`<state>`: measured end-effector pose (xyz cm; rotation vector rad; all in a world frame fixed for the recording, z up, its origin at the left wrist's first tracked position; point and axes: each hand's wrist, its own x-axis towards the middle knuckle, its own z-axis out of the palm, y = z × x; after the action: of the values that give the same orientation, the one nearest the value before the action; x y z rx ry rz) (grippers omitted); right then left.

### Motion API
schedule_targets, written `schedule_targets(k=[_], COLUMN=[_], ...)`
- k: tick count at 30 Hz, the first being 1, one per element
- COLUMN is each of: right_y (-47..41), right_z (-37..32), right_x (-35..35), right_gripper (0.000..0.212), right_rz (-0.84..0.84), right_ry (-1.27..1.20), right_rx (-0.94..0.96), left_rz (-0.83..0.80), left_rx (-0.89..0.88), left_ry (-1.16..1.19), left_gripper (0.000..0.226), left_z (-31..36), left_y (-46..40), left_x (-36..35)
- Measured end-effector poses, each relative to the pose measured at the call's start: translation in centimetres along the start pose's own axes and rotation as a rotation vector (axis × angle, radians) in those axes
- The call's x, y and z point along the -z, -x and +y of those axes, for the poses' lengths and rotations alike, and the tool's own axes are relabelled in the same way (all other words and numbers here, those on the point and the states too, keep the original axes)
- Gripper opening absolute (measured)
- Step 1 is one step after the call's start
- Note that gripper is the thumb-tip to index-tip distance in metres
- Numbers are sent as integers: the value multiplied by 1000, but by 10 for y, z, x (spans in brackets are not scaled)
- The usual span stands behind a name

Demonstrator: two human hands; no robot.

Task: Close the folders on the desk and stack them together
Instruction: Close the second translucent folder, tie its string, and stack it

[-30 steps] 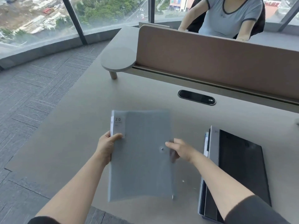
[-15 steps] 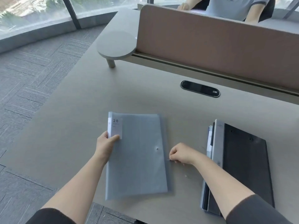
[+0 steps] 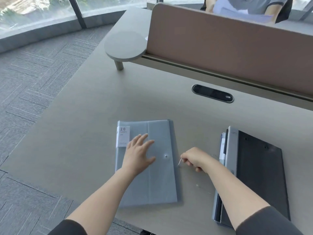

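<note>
A grey-blue folder (image 3: pixel 157 184) with a white "20 pockets" label lies closed and flat on the desk (image 3: pixel 84 133), its flap folded over and a small button at mid-right. My left hand (image 3: pixel 139 152) rests flat on its cover, fingers spread. Just right of the folder's edge, my right hand (image 3: pixel 194 159) is curled, pinching a thin string that hangs from the fingers. To the right lies a stack of closed folders (image 3: pixel 257 173), a black one on top of grey ones.
A brown divider panel (image 3: pixel 228 44) runs along the desk's back, with a round grey shelf (image 3: pixel 125 45) at its left end. A black oval cable port (image 3: pixel 212 93) sits behind the folders. A person sits beyond the divider. The desk's left edge drops to carpet.
My left hand let go of the folder's left edge and now lies flat on the cover. The right hand has shifted slightly away from the folder's right edge with the string.
</note>
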<state>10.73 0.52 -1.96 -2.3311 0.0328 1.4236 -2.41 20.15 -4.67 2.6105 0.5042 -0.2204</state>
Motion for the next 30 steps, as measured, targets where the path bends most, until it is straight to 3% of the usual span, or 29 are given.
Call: schedule_targets(k=[2,4,9,20,25,30], right_y=[0,-3,-17,-33,-17,-1], right_z=[-5,-12,-31,-58,-57,-37], right_x=[-1,-3,-19,-59,-76,-69], right_gripper=[19,20,23,24,28,19], right_rz=[-14,22,202,299,249,220], right_ry=[-66,-50,70,381,521,499], right_rx=[-32,-13,73,227,313,299], left_rz=[-138,-175,-162,-153,-129,-133], left_rx=[-58,-74,-93,-87,-90,-85], left_ry=[-92,-151,-193,-164,-152,-155], left_gripper=[74,78,78,80,74,78], left_z=[9,10,6,2,0,-1], left_y=[-2,-4,-4,-4,-4,-4], left_x=[-5,-10,-14,-14,-16,-17])
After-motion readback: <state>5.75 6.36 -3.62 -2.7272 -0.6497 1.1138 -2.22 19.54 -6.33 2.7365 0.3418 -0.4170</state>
